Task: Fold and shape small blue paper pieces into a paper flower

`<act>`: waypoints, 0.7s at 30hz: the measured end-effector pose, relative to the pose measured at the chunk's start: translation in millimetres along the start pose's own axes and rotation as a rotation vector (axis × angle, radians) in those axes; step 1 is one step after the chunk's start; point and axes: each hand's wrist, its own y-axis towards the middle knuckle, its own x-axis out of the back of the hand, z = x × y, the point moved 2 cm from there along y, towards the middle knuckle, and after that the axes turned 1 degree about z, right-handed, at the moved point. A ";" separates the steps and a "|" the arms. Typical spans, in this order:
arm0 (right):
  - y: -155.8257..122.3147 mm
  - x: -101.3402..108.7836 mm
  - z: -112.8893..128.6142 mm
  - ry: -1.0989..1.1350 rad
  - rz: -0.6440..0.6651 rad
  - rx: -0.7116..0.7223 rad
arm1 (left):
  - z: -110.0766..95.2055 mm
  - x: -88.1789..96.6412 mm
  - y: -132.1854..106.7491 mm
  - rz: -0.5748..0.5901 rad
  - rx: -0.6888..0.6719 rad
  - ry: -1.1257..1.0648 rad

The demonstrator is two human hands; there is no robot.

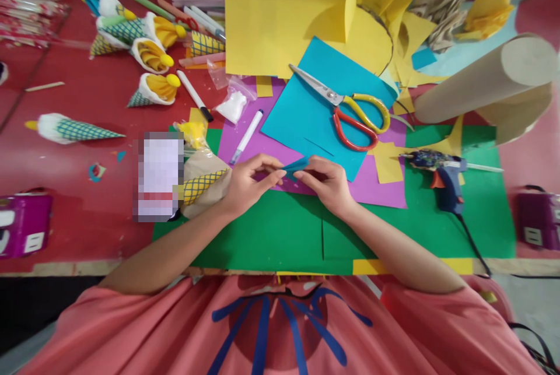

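Between my two hands is a small piece of blue paper [296, 165], folded or pinched narrow. My left hand [254, 179] pinches its left end between thumb and finger. On its other end, my right hand [327, 181] closes in the same way. Under and beyond the hands lies a larger blue sheet [293, 107] on a purple sheet [389, 194]. Scissors [339, 101] with one yellow and one red handle rest open on the blue sheet. A white marker [247, 136] lies just beyond my left hand.
Green sheets [262, 235] cover the near table. At right are a glue gun [446, 177] with its cord and a paper roll [472, 80]. Yellow card [271, 19] lies at the back. Several decorated cones [126, 31] and a pixelated rectangular object [161, 177] are at left.
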 end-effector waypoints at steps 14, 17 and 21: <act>-3.7 6.4 0.6 0.213 0.146 -0.046 | -2.6 3.4 0.2 -0.052 -0.214 0.190; -4.7 3.4 0.3 0.193 0.179 -0.031 | -1.3 4.0 0.2 -0.067 -0.199 0.213; -5.1 2.3 2.7 0.145 0.162 -0.032 | 0.9 4.1 0.7 -0.088 -0.220 0.220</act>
